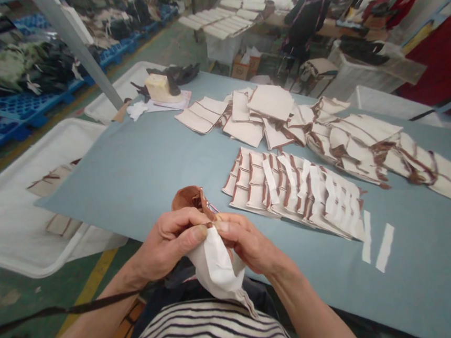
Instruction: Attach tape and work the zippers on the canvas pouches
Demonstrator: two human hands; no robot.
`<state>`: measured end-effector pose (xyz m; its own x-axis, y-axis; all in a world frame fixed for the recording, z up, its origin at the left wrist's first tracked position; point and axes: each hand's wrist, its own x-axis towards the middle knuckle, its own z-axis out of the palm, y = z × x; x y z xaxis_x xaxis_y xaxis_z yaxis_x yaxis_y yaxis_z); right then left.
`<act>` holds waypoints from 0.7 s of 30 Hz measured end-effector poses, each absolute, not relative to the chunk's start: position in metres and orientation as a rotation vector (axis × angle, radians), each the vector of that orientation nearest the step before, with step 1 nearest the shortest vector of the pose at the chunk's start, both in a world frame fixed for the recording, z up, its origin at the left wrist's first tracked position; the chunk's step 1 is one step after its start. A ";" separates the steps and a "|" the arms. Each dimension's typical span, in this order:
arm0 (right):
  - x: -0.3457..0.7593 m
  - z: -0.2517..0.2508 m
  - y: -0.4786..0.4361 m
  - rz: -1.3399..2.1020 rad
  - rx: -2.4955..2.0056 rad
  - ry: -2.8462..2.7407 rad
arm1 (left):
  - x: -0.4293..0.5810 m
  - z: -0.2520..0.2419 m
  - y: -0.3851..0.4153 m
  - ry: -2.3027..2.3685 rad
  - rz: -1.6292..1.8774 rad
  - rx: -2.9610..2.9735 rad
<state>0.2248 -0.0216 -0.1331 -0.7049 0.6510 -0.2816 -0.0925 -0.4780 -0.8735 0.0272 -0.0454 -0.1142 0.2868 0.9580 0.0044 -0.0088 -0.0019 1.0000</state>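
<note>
Close to my body, at the near edge of the blue-grey table [124, 183], a white and brown fabric piece [216, 264] is pinched between both hands. My left hand [176, 239] is closed, its thumb and fingers pressing the brown edge. Right beside it, my right hand [247, 238] grips the same edge, fingertips nearly touching the left thumb. Brown material [186, 197] curls up above the hands, and the white part hangs down over my lap. Beyond my right hand lies an overlapping row of cream fabric pieces [250, 180] with brown edging, several white strips [269, 181] laid across them.
More cream pieces [270, 102] are heaped toward the far and right side. Two loose white strips [385, 247] lie at the right. A yellowish block [159, 88] sits at the far left corner. White bins [40, 264] stand at left. A person [303, 25] is in the background.
</note>
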 end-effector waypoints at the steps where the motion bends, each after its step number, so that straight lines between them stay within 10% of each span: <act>1: 0.227 -0.134 -0.019 2.050 -0.940 -1.376 | 0.026 -0.113 -0.044 0.994 0.983 1.325; 9: 0.242 -0.103 -0.001 0.787 -0.796 -1.991 | 0.011 -0.096 -0.034 1.038 0.847 1.764; 21: 0.226 -0.074 -0.001 1.104 -0.733 -2.359 | 0.004 -0.070 -0.049 1.060 0.772 1.918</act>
<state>0.2264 -0.0011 -0.0742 -0.7667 0.6225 0.1572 0.2782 0.5428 -0.7925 0.0038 -0.0489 -0.0697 0.4637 0.8766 0.1285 0.3917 -0.3329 0.8577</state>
